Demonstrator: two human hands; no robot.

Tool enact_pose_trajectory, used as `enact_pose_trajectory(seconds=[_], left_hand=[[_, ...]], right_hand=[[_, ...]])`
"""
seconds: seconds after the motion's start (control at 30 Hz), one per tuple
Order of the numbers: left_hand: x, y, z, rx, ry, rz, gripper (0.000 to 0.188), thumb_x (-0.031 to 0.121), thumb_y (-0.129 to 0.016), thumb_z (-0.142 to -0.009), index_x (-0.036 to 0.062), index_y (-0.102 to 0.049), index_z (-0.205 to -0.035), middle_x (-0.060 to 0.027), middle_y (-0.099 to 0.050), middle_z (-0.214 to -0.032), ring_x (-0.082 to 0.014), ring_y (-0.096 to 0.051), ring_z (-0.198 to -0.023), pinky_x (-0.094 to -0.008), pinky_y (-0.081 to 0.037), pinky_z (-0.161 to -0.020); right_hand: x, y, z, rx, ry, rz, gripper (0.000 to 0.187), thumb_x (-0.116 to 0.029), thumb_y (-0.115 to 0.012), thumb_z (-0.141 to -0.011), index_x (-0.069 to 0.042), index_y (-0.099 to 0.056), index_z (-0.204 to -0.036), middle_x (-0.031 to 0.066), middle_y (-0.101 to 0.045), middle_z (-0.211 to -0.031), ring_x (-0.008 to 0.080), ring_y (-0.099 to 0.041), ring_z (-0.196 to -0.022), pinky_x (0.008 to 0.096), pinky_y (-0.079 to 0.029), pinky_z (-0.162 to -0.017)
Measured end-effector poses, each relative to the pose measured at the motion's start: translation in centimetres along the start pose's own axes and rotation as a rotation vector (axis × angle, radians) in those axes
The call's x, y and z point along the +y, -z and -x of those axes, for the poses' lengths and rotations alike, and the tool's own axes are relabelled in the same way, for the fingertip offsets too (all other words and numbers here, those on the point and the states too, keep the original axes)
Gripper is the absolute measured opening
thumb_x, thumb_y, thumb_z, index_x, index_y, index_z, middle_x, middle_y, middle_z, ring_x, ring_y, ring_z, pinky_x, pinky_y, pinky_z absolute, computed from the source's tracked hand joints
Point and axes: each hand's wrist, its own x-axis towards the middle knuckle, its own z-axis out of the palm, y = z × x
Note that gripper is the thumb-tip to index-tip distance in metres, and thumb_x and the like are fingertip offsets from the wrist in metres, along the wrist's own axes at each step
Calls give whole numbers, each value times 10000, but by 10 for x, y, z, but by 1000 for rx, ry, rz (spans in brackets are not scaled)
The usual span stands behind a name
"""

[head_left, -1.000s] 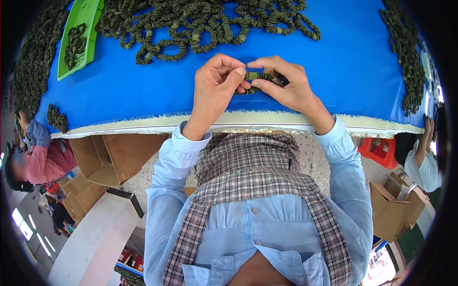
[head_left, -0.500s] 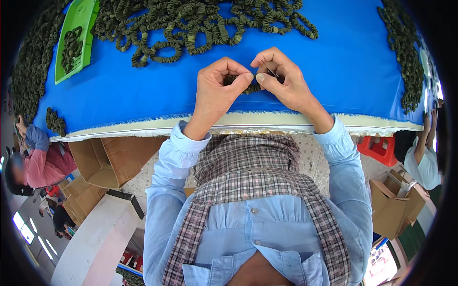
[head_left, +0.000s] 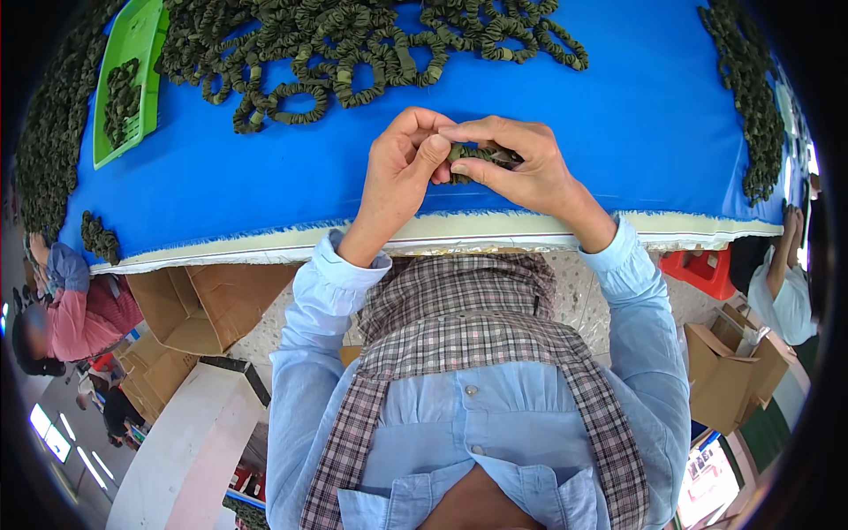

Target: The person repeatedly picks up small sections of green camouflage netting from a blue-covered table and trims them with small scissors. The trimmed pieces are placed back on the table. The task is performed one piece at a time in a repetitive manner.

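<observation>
A dark green scrunchie [head_left: 477, 154] is held between my two hands, just above the blue cloth near the front edge of the table. My left hand [head_left: 397, 170] is closed, with its thumb and fingertips at the scrunchie's left end. From the other side my right hand [head_left: 534, 172] grips the same ring, index finger along its top and thumb below. Part of the ring is hidden by the fingers. A small dark, shiny thing shows in the right palm; its kind is unclear. Beyond the hands lies a heap of similar scrunchies [head_left: 362, 55].
A green plastic basket [head_left: 151, 93] with some scrunchies stands at the far left. More scrunchies [head_left: 99, 238] lie by the left front edge, and a long pile [head_left: 751, 106] is at the right. Cardboard boxes [head_left: 238, 305] stand below the table. Other people sit at both sides.
My hands have come slightly nearer to me. The right index finger has moved from raised to lying along the scrunchie, and more of the ring now shows between the fingers.
</observation>
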Motion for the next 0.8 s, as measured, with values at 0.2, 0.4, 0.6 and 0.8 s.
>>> enact_pose_trajectory(seconds=[0.2,0.4,0.6,0.8], left_hand=[[3,-2,-2,13,28,-27,223,227,-507,-1032,19,-572,-1080,9,-584,-784,-35,-507,-636,-188,-426,-563],[-1,1,-3,-15,20,-68,206,204,-495,-1035,19,-578,-1073,5,-587,-785,-40,-520,-630,-193,-433,-561],[0,0,-1,50,-15,10,243,233,-542,-1015,7,-582,-1096,-39,-658,-887,-74,-601,-718,-204,-477,-625],[-5,2,0,54,-171,-11,228,177,-570,-998,-22,-591,-1108,-106,-670,-1011,-138,-653,-851,-262,-545,-759]], right_hand=[[-6,5,-2,-43,-83,43,168,-47,-735,-839,-13,-708,-1001,72,-705,-834,106,-674,-663,223,-486,-520],[2,6,2,-26,-95,70,118,-56,-748,-829,3,-696,-916,49,-671,-743,51,-561,-568,221,-395,-476],[-3,7,-3,41,-324,-34,171,-96,-737,-845,-12,-685,-984,11,-655,-758,38,-490,-590,228,-380,-518],[-9,13,-7,18,-312,30,215,-111,-715,-861,-30,-671,-1055,-5,-631,-766,38,-466,-626,223,-377,-551]])
